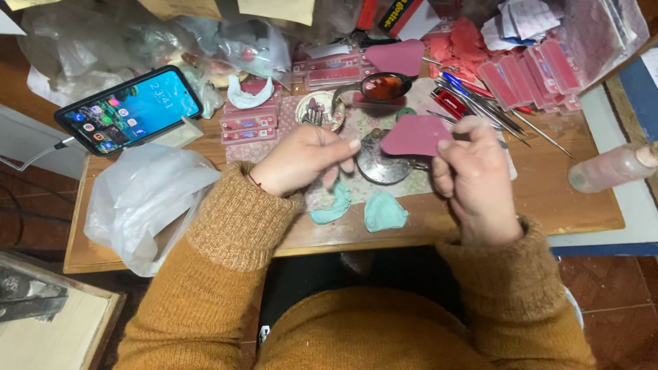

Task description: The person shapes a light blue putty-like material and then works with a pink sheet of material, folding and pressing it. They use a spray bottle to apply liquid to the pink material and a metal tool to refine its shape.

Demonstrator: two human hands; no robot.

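Sleeves of mustard knit fill the near edge, both forearms reaching up toward twelve o'clock over the wooden tabletop (548, 199). Just beyond the cuffs lie two teal dental casts (363, 211) side by side, apart from either hand and seemingly finished with or waiting.

The left hand (301, 161) is loosely curled, its fingers bent inward; whether it pinches anything small I cannot tell. The right hand (473, 178) is closed in a pinch on a pink wax sheet (415, 135), held at its three o'clock edge above a round metal dish (377, 164).

The sheet is a rounded wedge; its long axis runs nearly nine to three, the narrower end pointing toward nine o'clock at the left hand. It looks flat and unshaped, so I judge the work early: no wax sits on either cast yet.

Further off stand a small dish of burs (319, 109), metal hand tools (480, 103) at one o'clock, a smartphone (130, 109) at ten o'clock, and another pink wax piece (397, 56) near twelve.
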